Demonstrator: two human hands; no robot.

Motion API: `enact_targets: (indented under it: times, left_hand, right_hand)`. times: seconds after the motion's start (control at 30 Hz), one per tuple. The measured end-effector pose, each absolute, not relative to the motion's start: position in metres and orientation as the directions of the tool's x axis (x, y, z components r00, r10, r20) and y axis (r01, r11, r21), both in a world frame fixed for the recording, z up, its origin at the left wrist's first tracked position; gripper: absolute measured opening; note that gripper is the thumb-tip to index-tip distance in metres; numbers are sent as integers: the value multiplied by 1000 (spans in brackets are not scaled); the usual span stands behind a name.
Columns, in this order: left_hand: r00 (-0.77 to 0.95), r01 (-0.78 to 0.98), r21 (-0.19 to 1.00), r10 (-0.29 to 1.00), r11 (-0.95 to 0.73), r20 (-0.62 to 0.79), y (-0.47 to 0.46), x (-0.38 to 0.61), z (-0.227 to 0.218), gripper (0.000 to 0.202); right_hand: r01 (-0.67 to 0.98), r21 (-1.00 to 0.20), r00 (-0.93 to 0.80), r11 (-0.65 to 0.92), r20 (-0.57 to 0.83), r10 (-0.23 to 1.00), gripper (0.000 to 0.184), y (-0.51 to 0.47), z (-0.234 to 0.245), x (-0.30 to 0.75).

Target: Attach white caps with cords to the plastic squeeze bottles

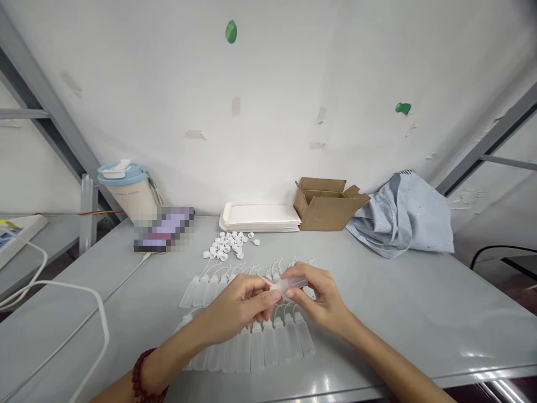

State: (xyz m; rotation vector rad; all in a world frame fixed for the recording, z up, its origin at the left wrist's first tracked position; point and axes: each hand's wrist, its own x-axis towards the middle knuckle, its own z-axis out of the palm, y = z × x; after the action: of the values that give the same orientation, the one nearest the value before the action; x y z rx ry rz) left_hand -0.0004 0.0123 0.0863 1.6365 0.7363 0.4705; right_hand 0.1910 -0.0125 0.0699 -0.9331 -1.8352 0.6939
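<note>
A small translucent plastic bottle [297, 281] lies sideways between my hands, above the grey table. My right hand [319, 292] is closed round its body, thumb below and fingers on top. My left hand [247, 302] pinches a white cap [274, 287] at the bottle's neck end; the fingers partly hide it. Beneath my hands, similar bottles lie in two rows, a far row [201, 291] and a near row [268, 344], with thin white strips at their necks. My left arm covers part of the near row.
Behind the bottles is a pile of loose white caps [226, 244]. Farther back stand white padded envelopes [262, 217], an open cardboard box [325, 211] and a blue cloth bag [413, 218]. At left are a lidded cup [130, 193], a phone [165, 228] and a white cable [103, 313].
</note>
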Motion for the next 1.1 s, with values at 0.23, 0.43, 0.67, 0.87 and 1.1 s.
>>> enact_targets:
  times: [0.23,0.43,0.67,0.87,1.1]
  left_hand:
    - [696,292,755,672,-587,253,7,5,81,38]
    - [667,414,97,374,-905,645,7,7,65,26]
    - [648,463,245,514,-852,562,10,6,68,28]
    - [767,365,590,592,-720,247,9,1,81,34]
    - [794,408,127,420,-904,438,10,-1,69,30]
  right_hand:
    - [296,-871,-212,393,341,916,19,-15,70,190]
    - [235,-947,-152,218,186,971,28,-12,69,187]
    - [142,-984,-134,111,92,987,30,-9,65,186]
    - [-4,-989,-329,144,138,934,22,-8,68,191]
    - [50,-992,-350,116,91,932,25,-5,67,192]
